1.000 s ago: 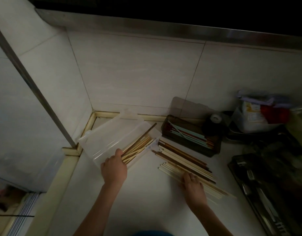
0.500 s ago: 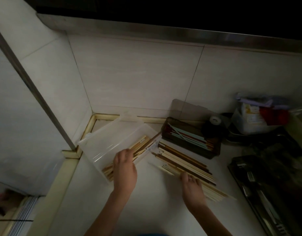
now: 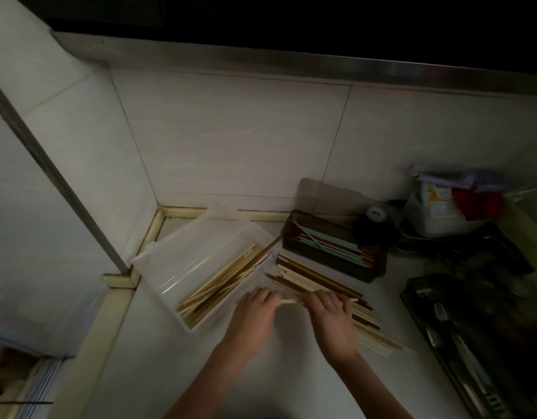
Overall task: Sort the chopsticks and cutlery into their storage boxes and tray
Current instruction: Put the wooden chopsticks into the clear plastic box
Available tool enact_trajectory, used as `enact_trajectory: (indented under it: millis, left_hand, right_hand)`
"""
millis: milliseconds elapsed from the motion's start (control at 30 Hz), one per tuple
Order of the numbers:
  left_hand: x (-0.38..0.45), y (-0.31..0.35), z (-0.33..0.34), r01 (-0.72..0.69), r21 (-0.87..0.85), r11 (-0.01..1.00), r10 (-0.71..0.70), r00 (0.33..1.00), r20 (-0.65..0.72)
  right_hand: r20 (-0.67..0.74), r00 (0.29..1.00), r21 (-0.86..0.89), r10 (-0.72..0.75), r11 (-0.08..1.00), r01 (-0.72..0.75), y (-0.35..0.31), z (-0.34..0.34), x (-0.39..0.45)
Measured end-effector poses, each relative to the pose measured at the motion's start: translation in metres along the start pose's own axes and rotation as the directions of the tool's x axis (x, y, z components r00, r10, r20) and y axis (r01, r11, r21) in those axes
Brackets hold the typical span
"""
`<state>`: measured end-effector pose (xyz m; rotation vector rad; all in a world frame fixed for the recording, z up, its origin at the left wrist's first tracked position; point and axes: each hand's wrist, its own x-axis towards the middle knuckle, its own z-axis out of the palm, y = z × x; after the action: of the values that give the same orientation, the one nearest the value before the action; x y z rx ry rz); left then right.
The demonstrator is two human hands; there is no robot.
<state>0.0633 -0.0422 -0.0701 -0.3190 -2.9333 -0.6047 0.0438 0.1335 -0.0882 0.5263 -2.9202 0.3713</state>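
A clear plastic box (image 3: pixel 182 261) lies open on the counter with several pale wooden chopsticks (image 3: pixel 218 282) inside. To its right a loose pile of light and dark chopsticks (image 3: pixel 327 285) lies on the counter. My left hand (image 3: pixel 255 313) and my right hand (image 3: pixel 330 316) meet at the pile's near end. Both pinch a few pale chopsticks (image 3: pixel 289 302) that bridge the gap between them. A dark box (image 3: pixel 376 270) behind the pile holds coloured chopsticks. A dark cutlery tray (image 3: pixel 418 309) with forks (image 3: pixel 441 313) lies at the right.
Tiled walls close the corner behind and to the left. A black roll with white tape (image 3: pixel 373 222), a white container (image 3: pixel 436 213) and a red item (image 3: pixel 475 204) crowd the back right. The scene is dim.
My left hand left the clear box, where the chopsticks now lie, and moved right to the pile. My right hand shifted slightly left, and both now hold the same few chopsticks.
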Motion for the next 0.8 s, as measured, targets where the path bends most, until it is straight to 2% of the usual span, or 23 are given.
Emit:
enact_trajectory:
  millis: [100,167,267,433,567,700,800]
  left_hand:
    - [-0.001,-0.010,-0.003,-0.014,0.011,1.000,0.015,0.995,-0.102]
    - [-0.001,-0.016,-0.002,-0.003,0.052,0.999,0.011,0.989,-0.150]
    - [-0.001,-0.018,-0.004,0.024,0.110,0.994,-0.001,0.978,-0.207]
    - [0.001,-0.031,-0.013,0.198,0.066,0.978,-0.160,0.914,-0.372]
    - [0.001,-0.047,-0.017,0.376,0.058,0.925,-0.328,0.866,-0.378]
    - [-0.007,-0.055,-0.009,0.491,0.046,0.870,-0.457,0.837,-0.300]
    - [-0.006,-0.057,-0.006,0.565,-0.064,0.822,-0.561,0.787,-0.258]
  right_hand:
    - [-0.041,0.993,0.024,0.111,0.994,-0.110,0.013,-0.001,-0.001]
    - [-0.012,0.983,0.052,0.181,0.982,-0.180,0.019,-0.002,-0.003]
    - [0.036,0.978,0.072,0.205,0.976,-0.207,0.024,0.003,-0.010]
    - [0.136,0.961,0.009,0.242,0.969,-0.246,0.024,0.018,-0.028]
    - [0.267,0.934,0.012,0.238,0.968,-0.250,0.025,0.021,-0.037]
    - [0.291,0.915,0.014,0.278,0.955,-0.295,0.023,0.020,-0.037]
    - [0.276,0.908,0.022,0.316,0.942,-0.335,0.024,0.020,-0.035]
